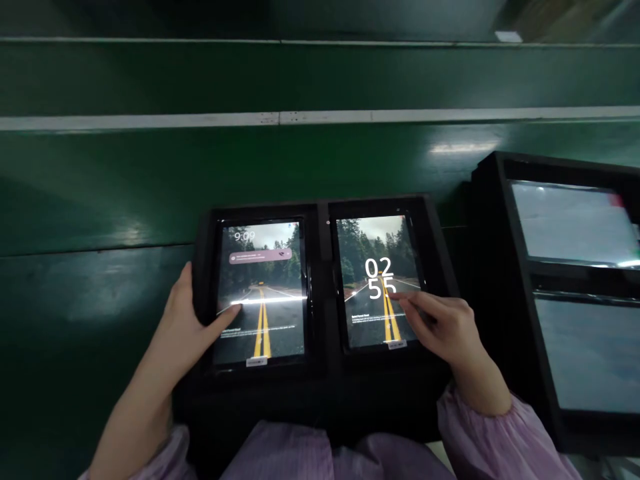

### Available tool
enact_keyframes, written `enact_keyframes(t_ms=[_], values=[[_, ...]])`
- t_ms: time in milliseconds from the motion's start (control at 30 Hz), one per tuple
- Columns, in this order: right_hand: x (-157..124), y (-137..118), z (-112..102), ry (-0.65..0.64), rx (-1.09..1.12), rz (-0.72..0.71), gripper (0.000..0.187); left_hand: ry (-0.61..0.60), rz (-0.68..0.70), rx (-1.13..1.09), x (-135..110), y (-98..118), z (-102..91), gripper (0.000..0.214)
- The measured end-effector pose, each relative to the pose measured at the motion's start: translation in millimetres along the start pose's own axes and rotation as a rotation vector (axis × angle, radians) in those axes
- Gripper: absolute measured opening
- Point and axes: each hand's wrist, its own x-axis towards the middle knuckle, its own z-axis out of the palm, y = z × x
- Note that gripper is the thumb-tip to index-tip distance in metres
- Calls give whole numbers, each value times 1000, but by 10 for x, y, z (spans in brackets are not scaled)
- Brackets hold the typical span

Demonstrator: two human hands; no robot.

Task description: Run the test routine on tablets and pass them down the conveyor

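Observation:
Two lit tablets lie side by side in a black tray (327, 373) in front of me. The left tablet (280, 293) shows a forest road, the time 9:09 and a pinkish notification bar. On the right tablet (360, 313) the same road appears with large digits, 02 over 55. My left hand (193, 320) is open at the tray's left side, thumb stretched over the left tablet's screen. My right hand (443, 323) reaches over the right tablet, its index fingertip at the digits and the other fingers curled; it holds nothing. Each tablet has a small white label at its lower edge.
To the right, close by, stands another black tray (540, 347) with two pale-screened tablets (575, 223), one above the other. The green surface (320, 160) runs across behind the trays, with a white strip (200, 120) along it.

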Motion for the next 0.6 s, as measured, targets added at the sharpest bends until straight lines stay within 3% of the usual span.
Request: enact_keyframes(t_ms=[133, 233, 400, 600], values=[[15, 49, 20, 140, -48, 221, 22, 74, -155, -131, 279, 261, -50, 89], [-68, 23, -32, 232, -15, 275, 26, 142, -215, -197, 302, 293, -48, 80], [-234, -99, -136, 98, 86, 113, 25, 2, -234, -334, -105, 108, -87, 97], [-279, -178, -118, -60, 310, -30, 24, -247, -337, -39, -536, -213, -219, 138]])
